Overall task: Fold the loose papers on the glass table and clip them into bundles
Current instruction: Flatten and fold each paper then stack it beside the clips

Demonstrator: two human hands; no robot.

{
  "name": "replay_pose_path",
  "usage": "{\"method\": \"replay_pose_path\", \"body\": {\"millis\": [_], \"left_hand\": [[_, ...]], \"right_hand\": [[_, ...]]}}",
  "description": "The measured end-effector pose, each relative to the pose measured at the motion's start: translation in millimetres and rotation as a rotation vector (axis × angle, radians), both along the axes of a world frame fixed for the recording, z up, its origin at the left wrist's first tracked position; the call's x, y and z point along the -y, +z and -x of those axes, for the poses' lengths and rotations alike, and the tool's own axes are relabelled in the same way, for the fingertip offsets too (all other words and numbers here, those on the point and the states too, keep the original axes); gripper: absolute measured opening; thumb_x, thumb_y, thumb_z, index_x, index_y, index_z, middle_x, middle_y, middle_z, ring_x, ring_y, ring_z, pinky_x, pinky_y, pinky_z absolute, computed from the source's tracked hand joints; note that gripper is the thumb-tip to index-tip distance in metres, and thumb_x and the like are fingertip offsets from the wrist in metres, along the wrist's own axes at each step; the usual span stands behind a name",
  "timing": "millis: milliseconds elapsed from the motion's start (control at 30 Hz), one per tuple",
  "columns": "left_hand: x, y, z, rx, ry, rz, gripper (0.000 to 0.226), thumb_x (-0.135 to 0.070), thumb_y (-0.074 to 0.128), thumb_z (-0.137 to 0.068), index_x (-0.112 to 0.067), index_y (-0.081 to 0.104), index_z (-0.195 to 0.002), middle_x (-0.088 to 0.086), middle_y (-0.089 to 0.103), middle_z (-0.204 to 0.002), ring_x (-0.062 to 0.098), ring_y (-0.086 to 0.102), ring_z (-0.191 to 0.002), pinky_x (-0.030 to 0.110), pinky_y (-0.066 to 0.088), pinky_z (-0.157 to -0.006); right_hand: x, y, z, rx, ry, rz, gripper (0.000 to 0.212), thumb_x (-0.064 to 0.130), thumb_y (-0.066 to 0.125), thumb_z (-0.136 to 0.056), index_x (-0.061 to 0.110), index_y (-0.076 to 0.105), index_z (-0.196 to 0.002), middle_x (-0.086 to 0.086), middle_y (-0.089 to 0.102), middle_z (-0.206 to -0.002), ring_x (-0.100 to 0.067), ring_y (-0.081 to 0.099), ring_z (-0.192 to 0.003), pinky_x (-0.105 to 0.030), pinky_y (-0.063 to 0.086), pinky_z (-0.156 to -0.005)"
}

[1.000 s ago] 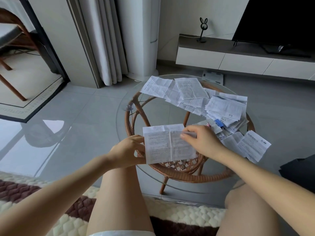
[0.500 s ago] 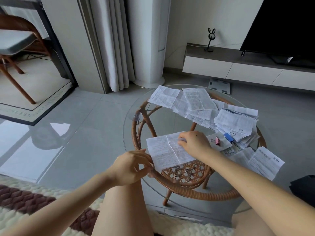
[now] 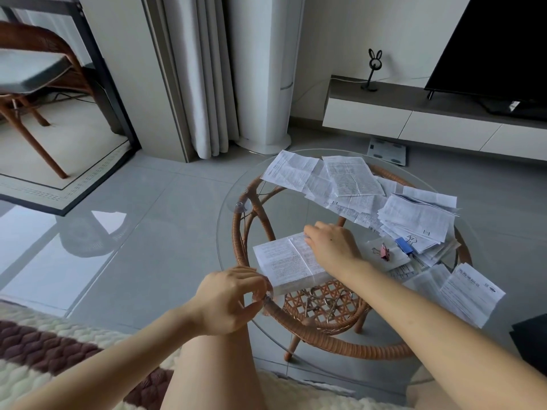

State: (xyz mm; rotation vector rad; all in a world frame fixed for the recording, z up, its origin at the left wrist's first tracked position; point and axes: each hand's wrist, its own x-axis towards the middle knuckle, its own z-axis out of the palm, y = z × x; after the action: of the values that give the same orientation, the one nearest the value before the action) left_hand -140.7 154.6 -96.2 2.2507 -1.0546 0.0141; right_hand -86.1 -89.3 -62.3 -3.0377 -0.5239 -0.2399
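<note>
A folded printed sheet (image 3: 278, 261) lies on the round glass table (image 3: 233, 255), with a crease down its middle. My right hand (image 3: 331, 247) lies flat on its right half, fingertips pressing at the far end of the crease. My left hand (image 3: 233, 297) sits at the table's near rim. Its curled fingertips are at the sheet's near-left corner, and a pinch is not clear. A pink binder clip (image 3: 384, 252) lies just right of my right hand. Beside it, a blue clip (image 3: 404, 245) sits by a thick stack of papers (image 3: 414, 220).
Loose sheets (image 3: 352, 176) spread over the table's far side, and more sheets (image 3: 470, 291) lie at the right. Metal rings (image 3: 319, 300) rest on the rattan shelf under the glass. A scale (image 3: 386, 150) lies on the floor beyond, and a dark object (image 3: 529, 341) at the right edge.
My left hand let go of the sheet's left edge and drew back to its near-left corner. My right hand slid along the crease toward the far edge. The view tilted up.
</note>
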Motion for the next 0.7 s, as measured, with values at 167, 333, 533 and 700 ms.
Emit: {"method": "replay_pose_path", "body": {"millis": [167,333,533,700], "left_hand": [[-1.4,2.9,2.7,-0.034,-0.018,-0.017,0.011,-0.021,0.056,-0.080,-0.029,0.055,-0.087,-0.016,0.066,-0.106,0.009,0.061,-0.103,0.038,0.054,-0.074],[14.7,22.8,5.8,0.109,0.260,0.160,0.019,-0.023,0.052,-0.084,-0.014,0.062,-0.070,-0.008,0.061,-0.067,0.010,0.055,-0.063,0.031,0.050,-0.060],[90.4,25.8,6.4,0.304,0.399,-0.099,0.038,-0.023,0.036,-0.092,-0.009,0.071,-0.092,0.006,0.070,-0.102,0.024,0.066,-0.097,0.035,0.054,-0.088],[102.7,-2.5,-0.9,0.009,0.447,-0.436,0.066,-0.037,-0.002,-0.094,-0.008,0.015,-0.151,0.010,0.010,-0.158,0.024,0.001,-0.147,0.033,-0.011,-0.113]], "right_hand": [[-8.7,-5.1,0.0,0.011,0.029,0.101,0.028,-0.006,0.071,-0.066,0.012,0.050,-0.070,-0.001,0.035,-0.057,-0.018,0.031,-0.045,-0.018,0.001,-0.046],[-9.1,-8.9,0.6,0.103,0.036,0.052,0.040,-0.015,0.076,-0.038,0.009,0.053,-0.060,-0.004,0.039,-0.045,-0.014,0.020,-0.039,-0.009,-0.002,-0.053],[-7.4,-12.5,0.2,0.116,0.011,0.074,0.039,-0.007,0.082,-0.041,0.012,0.054,-0.060,-0.005,0.046,-0.048,-0.018,0.041,-0.031,-0.009,0.003,-0.045],[-5.4,-20.4,-3.8,0.143,-0.019,0.076,0.038,0.001,0.086,-0.051,0.012,0.052,-0.063,-0.005,0.049,-0.050,-0.020,0.047,-0.034,-0.018,0.018,-0.040]]}}
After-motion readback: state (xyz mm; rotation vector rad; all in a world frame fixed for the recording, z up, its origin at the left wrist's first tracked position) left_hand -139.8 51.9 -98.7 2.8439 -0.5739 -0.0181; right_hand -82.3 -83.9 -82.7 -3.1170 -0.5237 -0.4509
